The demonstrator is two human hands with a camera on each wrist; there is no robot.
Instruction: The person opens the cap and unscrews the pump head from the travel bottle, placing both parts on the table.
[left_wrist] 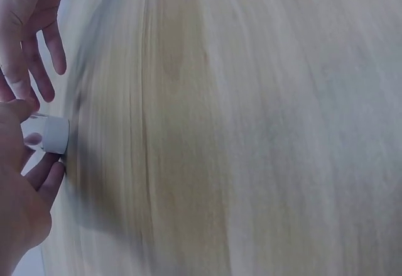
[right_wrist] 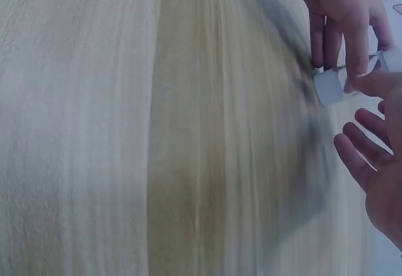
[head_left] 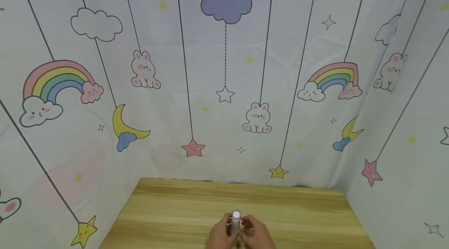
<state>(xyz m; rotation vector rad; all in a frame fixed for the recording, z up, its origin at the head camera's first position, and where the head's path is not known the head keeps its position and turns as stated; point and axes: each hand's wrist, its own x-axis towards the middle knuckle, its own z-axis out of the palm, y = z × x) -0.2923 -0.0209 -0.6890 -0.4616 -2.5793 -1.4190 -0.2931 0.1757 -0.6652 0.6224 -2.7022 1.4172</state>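
A small upright cylindrical bottle (head_left: 236, 219) with a clear upper part and a whitish top stands between the two hands, near the front of the wooden table (head_left: 298, 210). Its white end (left_wrist: 56, 135) faces the tabletop in the wrist views. My left hand (head_left: 221, 234) grips the bottle from the left, fingers around its side. From the right, my right hand (head_left: 258, 234) comes close, its thumb at the bottle; in the right wrist view its other fingers (right_wrist: 361, 147) are spread apart and hold nothing. The fingers hide much of the bottle's middle, and no label is readable.
White cloth walls (head_left: 224, 124) printed with rainbows, rabbits, clouds and stars enclose the table at the back and both sides. Wood-grain tabletop stretches around the hands, with shadows falling beside them.
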